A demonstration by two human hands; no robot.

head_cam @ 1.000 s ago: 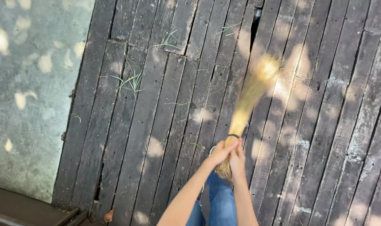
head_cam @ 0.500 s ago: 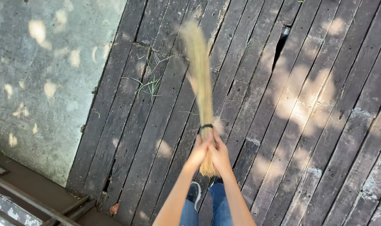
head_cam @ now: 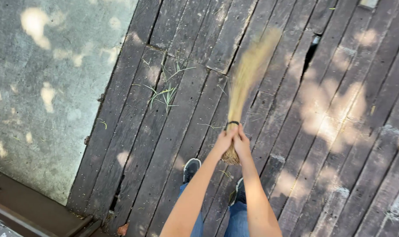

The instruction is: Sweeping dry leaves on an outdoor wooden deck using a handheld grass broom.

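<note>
A straw hand broom (head_cam: 247,74) with a black band points away from me over dark wooden deck planks (head_cam: 331,145); its bristles are blurred by motion. My left hand (head_cam: 224,139) and my right hand (head_cam: 242,141) both grip the bound end of the broom, side by side. Thin green grass blades (head_cam: 166,92) lie scattered on the planks to the left of the bristles. My two dark shoes and blue jeans show below my arms.
A grey concrete slab (head_cam: 46,87) borders the deck on the left. A dark gap (head_cam: 310,52) opens between planks at the upper right. A dark step edge (head_cam: 28,210) runs along the lower left. Sun patches dapple the boards.
The broom has swung from upper right to upper left and now back toward the right. The view has shifted, showing more concrete on the left. Both hands have kept their grip.
</note>
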